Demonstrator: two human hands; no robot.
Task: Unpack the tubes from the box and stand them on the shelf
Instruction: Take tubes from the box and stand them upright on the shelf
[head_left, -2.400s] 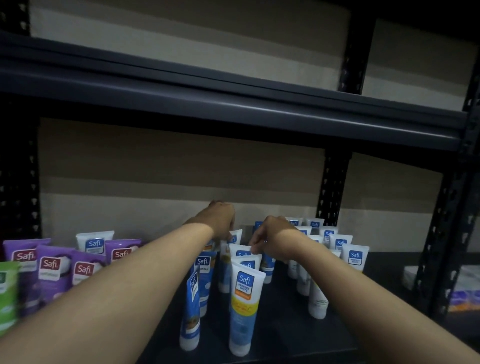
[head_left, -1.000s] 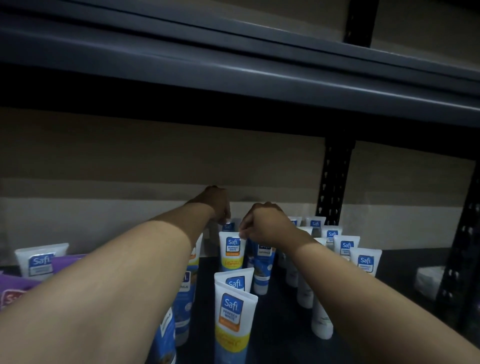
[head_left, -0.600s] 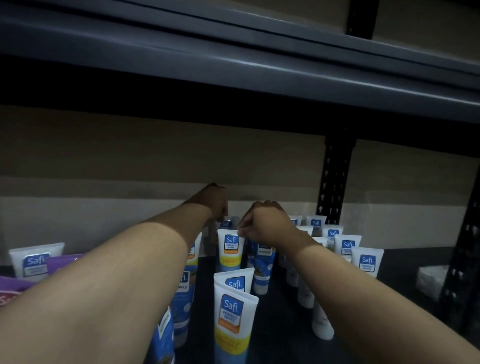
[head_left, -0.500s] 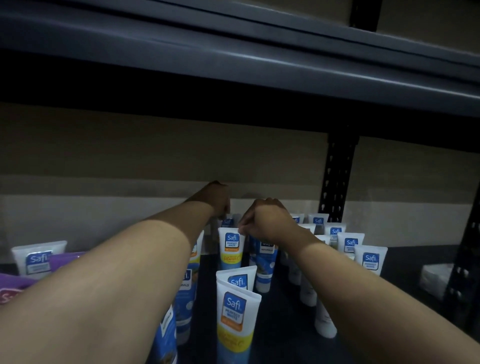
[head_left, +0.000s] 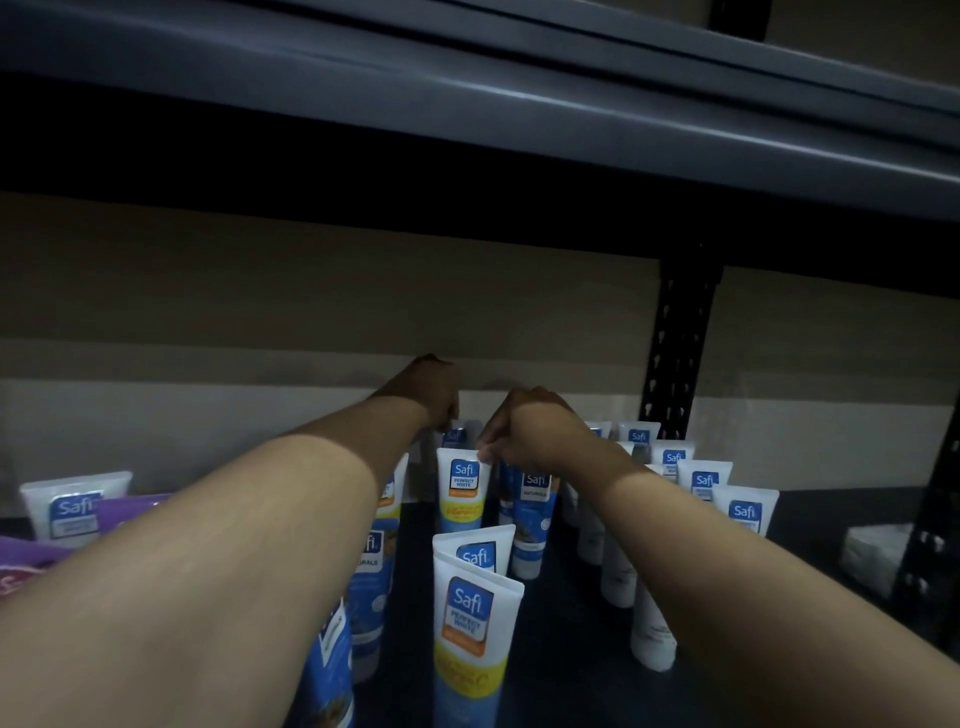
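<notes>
My right grip (head_left: 535, 431) pinches the top of a tube (head_left: 462, 486), the left grip (head_left: 434, 389) I cannot tell, so I should seat it flat on the shelf (head_left: 821, 519) before releasing.

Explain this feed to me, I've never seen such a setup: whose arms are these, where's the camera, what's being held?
No machine here: a person works bare-handed, and the camera sits on their head, looking forward and down. So both forearms reach away from you onto a dark shelf. The right hand pinches the top edge of a white-and-yellow tube standing near the back. The left hand reaches a rear tube behind it; its fingers are hidden, so I cannot tell whether it grips. More tubes stand around: a blue tube right of the pinched one, white tubes in a row on the right. Purple tubes show at far left. No box is in view.
</notes>
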